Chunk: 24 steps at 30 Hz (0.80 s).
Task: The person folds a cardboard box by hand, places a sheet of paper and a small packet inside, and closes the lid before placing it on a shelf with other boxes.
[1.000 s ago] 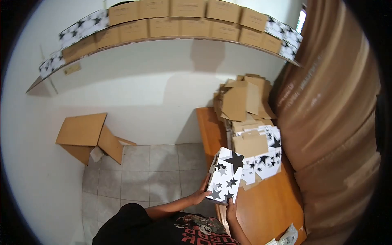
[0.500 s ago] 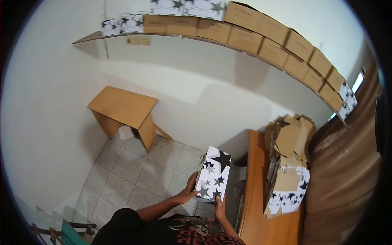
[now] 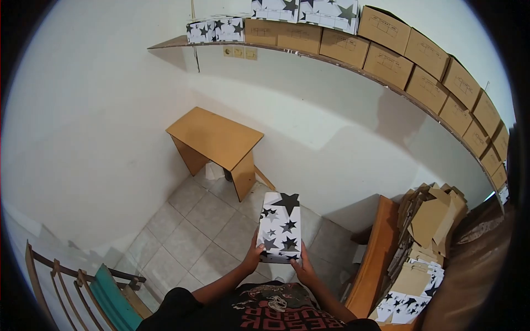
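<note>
A white cardboard box point(image 3: 280, 227) with black and grey stars is held in front of my body, above the tiled floor. My left hand point(image 3: 254, 252) grips its lower left side. On the lower right edge, my right hand point(image 3: 303, 268) is closed round the corner with the thumb on the near face. The far sides of the box and most fingertips are hidden behind it.
A small wooden desk point(image 3: 215, 137) stands by the far wall. Brown boxes point(image 3: 388, 64) line a long shelf point(image 3: 353, 73). Flattened cardboard point(image 3: 436, 218) lies on a wooden table point(image 3: 372, 265) at right. A green-seated chair point(image 3: 113, 292) is at lower left.
My view has swung left, so the desk and shelf appear further right and the chair shows more. The box stays in both hands and now looks more upright in view.
</note>
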Each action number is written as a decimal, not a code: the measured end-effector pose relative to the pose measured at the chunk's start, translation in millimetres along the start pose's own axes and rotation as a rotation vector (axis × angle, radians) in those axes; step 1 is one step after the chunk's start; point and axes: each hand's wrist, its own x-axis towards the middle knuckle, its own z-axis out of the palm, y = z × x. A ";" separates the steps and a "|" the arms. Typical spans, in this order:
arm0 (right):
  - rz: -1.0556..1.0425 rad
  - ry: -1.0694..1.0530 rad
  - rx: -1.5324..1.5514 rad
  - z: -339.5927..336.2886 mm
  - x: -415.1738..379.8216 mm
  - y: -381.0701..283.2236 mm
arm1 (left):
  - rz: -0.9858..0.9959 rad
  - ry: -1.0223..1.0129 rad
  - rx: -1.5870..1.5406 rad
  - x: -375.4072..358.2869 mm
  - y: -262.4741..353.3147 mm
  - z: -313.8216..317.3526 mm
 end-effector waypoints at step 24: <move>-0.141 -0.168 -0.125 86.3 95.9 -4.9 | 0.248 -0.007 0.205 -7.1 53.4 -105.4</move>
